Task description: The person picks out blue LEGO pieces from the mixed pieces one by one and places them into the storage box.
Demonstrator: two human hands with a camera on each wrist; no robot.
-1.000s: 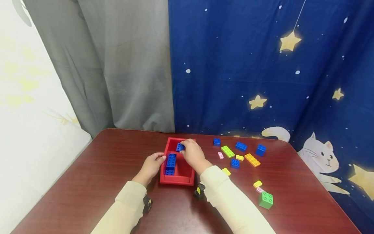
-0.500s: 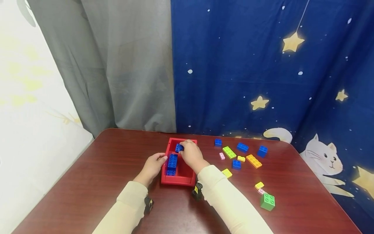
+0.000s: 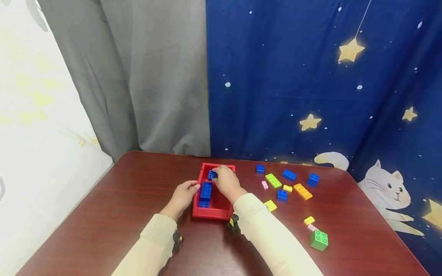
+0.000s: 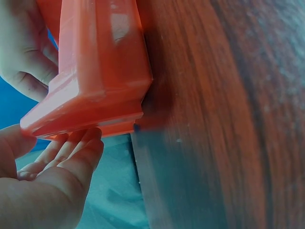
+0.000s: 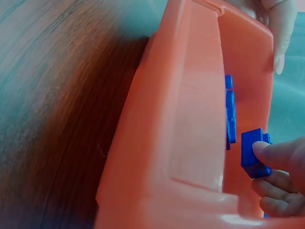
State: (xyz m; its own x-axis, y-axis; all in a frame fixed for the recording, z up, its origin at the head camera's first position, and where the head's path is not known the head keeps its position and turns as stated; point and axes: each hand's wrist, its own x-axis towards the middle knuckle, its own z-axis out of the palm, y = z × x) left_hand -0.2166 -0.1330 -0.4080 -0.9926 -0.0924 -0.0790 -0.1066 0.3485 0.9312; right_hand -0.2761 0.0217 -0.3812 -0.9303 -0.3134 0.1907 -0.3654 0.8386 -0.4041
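"Fingers of the right hand (image 3: 226,182) pinch a blue brick (image 5: 252,151), twelve o'clock in the red tray (image 3: 211,213)."

"Left hand (image 3: 181,196)?"

"Grips the tray's nine-o'clock side; head view partly hides that brick, right wrist view shows more."

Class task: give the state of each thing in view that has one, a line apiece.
Red box: open-topped
Blue bricks inside: studs up
Held blue brick: pinched in the right grip
Left grip: holding the box's rim
Bricks on the table: scattered, unheld
Curtains: hanging
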